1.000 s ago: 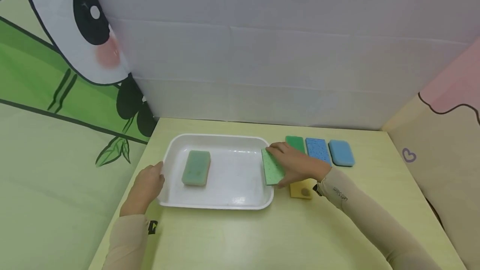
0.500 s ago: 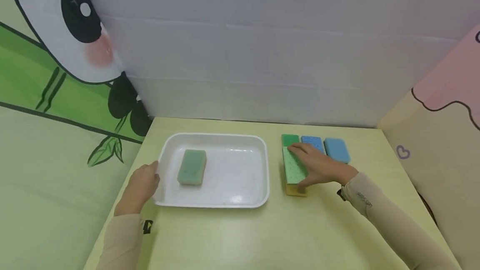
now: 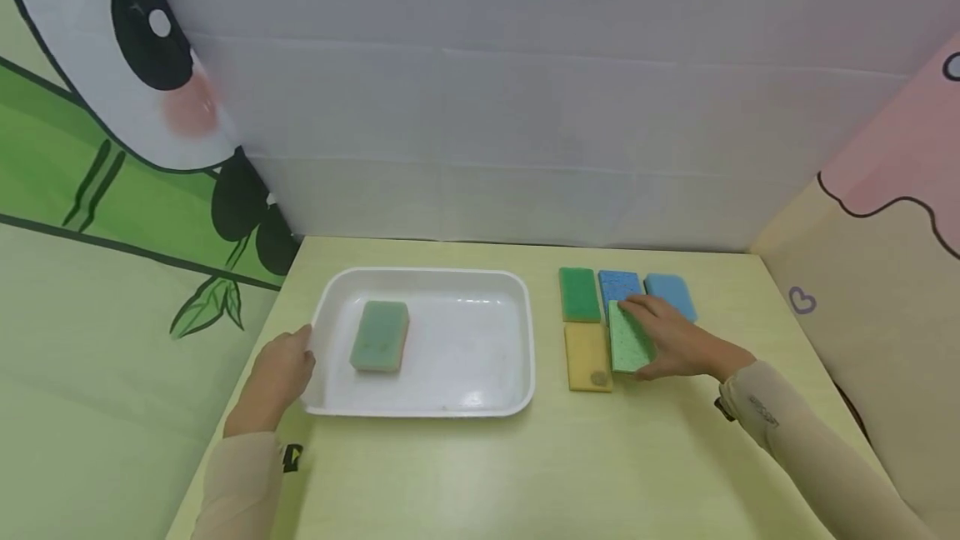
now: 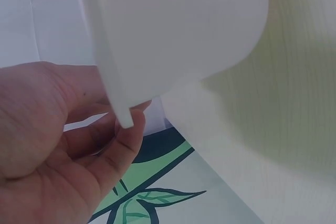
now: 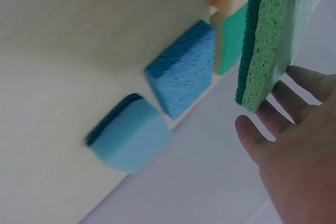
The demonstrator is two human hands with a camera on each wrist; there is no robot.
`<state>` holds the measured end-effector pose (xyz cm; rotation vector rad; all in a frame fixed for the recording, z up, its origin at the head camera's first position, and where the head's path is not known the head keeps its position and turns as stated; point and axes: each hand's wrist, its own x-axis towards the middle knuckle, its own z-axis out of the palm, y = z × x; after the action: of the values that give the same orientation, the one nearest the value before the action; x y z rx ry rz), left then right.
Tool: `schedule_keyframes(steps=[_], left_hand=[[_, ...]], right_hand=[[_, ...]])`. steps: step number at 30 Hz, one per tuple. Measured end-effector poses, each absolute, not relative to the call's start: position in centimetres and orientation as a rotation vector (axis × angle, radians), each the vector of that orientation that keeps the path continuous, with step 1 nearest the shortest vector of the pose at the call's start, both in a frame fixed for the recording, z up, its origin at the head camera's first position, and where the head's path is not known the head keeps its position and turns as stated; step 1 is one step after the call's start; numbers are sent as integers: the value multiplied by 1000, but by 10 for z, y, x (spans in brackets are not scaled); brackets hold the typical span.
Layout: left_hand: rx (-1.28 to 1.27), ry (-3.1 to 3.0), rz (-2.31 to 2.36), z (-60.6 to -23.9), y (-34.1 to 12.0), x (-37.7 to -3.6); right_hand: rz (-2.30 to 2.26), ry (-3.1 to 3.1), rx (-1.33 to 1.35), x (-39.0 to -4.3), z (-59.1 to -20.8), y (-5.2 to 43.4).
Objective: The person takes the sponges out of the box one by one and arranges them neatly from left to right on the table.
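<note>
At the left end of a white tray [image 3: 465, 402], my left hand [image 3: 281, 373] grips the rim. The left wrist view shows the fingers of this hand [image 4: 68, 145] curled at the tray's lip [image 4: 118, 98]. A pale green sponge [image 3: 380, 336] lies inside the tray, left of its middle. My right hand [image 3: 682, 342] holds a light green sponge [image 3: 628, 338] between thumb and fingers, just right of a yellow sponge [image 3: 587, 357]. In the right wrist view this sponge [image 5: 275, 35] shows a dark green layer along one face and sits raised above the table.
Behind the held sponge stand a green sponge [image 3: 580, 294], a speckled blue sponge [image 3: 619, 283] and a plain light blue sponge [image 3: 673, 294] in a row. Bare tabletop [image 3: 480, 482] stretches in front of the tray. A pale wall [image 3: 487, 107] closes off the back.
My right hand has carried the light green sponge rightward from the tray's right end, past the yellow sponge. The left hand stays on the tray rim. The view has shifted slightly.
</note>
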<state>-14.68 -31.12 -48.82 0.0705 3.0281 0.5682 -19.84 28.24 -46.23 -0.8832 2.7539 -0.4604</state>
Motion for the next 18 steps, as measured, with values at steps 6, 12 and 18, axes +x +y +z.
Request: schedule_keyframes(steps=[6, 12, 18], left_hand=[[87, 3046, 564, -489, -314, -146], [93, 3047, 565, -488, -312, -146], [102, 3062, 565, -491, -313, -146]], right_hand=[[-473, 2774, -891, -194, -480, 298], [-457, 2752, -916, -190, -499, 305], [-478, 2720, -888, -188, -511, 308]])
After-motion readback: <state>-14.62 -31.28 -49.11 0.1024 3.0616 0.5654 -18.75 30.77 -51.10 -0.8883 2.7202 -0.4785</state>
